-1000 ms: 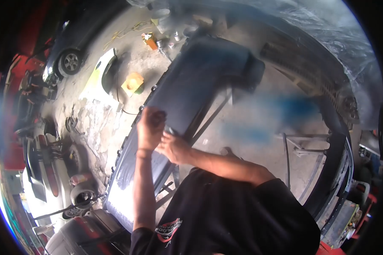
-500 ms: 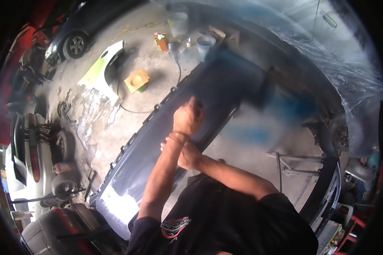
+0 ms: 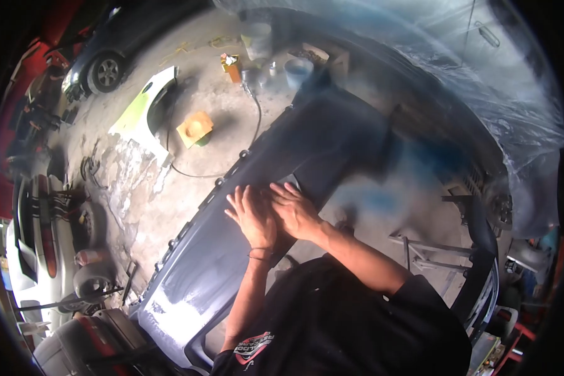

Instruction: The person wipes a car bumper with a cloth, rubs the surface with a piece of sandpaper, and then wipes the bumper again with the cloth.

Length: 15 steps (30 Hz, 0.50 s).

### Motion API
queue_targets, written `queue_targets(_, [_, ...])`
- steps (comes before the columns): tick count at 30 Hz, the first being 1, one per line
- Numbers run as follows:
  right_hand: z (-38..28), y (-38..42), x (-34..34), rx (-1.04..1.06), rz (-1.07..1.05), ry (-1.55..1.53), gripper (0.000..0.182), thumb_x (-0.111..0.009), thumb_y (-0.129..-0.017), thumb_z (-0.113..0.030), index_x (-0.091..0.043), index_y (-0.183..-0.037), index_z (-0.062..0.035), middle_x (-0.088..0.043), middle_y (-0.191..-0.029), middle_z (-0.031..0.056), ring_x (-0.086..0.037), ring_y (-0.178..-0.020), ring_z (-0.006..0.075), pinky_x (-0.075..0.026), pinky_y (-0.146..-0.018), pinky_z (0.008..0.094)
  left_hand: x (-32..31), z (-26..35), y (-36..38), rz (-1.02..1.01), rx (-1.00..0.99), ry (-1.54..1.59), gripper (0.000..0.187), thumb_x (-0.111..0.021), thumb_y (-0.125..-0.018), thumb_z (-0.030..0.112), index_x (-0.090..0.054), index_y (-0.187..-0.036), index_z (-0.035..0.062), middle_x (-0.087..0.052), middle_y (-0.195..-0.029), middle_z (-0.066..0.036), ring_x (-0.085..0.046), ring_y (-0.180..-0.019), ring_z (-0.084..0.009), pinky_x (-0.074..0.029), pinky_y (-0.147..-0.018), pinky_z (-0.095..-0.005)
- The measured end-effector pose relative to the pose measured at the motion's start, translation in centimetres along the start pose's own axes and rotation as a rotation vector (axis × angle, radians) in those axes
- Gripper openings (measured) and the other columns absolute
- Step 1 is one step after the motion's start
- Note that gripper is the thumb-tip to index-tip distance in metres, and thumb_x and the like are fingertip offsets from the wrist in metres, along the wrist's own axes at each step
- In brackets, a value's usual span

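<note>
A long dark car bumper cover (image 3: pixel 232 207) lies diagonally in front of me, with a row of tabs along its left edge. My left hand (image 3: pixel 254 216) rests on its surface, palm down with fingers spread. Right beside it, my right hand (image 3: pixel 296 212) lies flat with fingers stretched out, its thumb side close to the left hand. A small grey sheet, perhaps sandpaper (image 3: pixel 291 180), shows at the right fingertips; how much lies under the hand is hidden. Pale, whitish glare covers the bumper's near end.
On the floor beyond stand a yellow-white fender (image 3: pixel 145 113), a yellow block (image 3: pixel 195 129), a hose (image 3: pixel 259 119) and buckets (image 3: pixel 299 72). Clear plastic sheeting (image 3: pixel 476 81) hangs at right. A metal stand (image 3: pixel 429 247) is right of me; a white car part (image 3: pixel 50 250) is left.
My right hand has moved from my left wrist forward onto the bumper. My left hand has come back toward me and its fingers have spread. The grey sheet now shows.
</note>
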State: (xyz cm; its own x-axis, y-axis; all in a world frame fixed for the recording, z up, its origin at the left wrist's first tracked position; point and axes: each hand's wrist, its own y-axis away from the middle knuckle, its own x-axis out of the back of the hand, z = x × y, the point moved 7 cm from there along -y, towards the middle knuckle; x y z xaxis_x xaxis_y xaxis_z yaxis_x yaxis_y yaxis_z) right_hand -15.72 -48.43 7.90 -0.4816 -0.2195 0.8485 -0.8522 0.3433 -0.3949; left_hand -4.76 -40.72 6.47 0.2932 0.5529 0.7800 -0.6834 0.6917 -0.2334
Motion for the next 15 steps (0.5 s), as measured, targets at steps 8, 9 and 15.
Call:
queue_targets(8, [38.9, -2.3, 4.7, -0.392, 0.234, -0.139, 0.045, -0.049, -0.109, -0.004, -0.065, -0.151, -0.0052, -0.064, -0.157, 0.0206, -0.059, -0.147, 0.0412, -0.045, -0.122, 0.0568, -1.4, 0.2, -0.3, 0.138, 0.074, -0.111, 0.069, -0.081, -0.096, 0.02, -0.054, -0.158, 0.0061, -0.048, -0.171, -0.021, -0.034, -0.165, -0.0421, -0.018, -0.137, -0.0621])
queue_targets(9, [40.6, -3.7, 5.4, -0.484, 0.196, -0.258, 0.045, -0.049, -0.109, -0.005, -0.064, -0.152, -0.0049, -0.063, -0.158, 0.0208, -0.059, -0.146, 0.0433, -0.045, -0.122, 0.0573, -1.7, 0.4, -0.6, 0.145, 0.089, -0.131, 0.069, -0.081, -0.096, 0.02, -0.054, -0.158, 0.0061, -0.048, -0.171, -0.021, -0.034, -0.165, -0.0421, -0.018, -0.137, -0.0621])
queue_targets(15, [26.3, -3.1, 8.4, -0.249, -0.037, -0.183, 0.041, -0.057, -0.106, -0.005, -0.07, -0.145, -0.0077, -0.065, -0.156, 0.0191, -0.059, -0.146, 0.0442, -0.044, -0.124, 0.0605, -2.7, -0.3, -0.7, 0.082, 0.237, -0.274, 0.073, -0.087, -0.091, 0.023, -0.057, -0.155, 0.0053, -0.052, -0.168, -0.021, -0.042, -0.161, -0.0429, -0.029, -0.136, -0.0575])
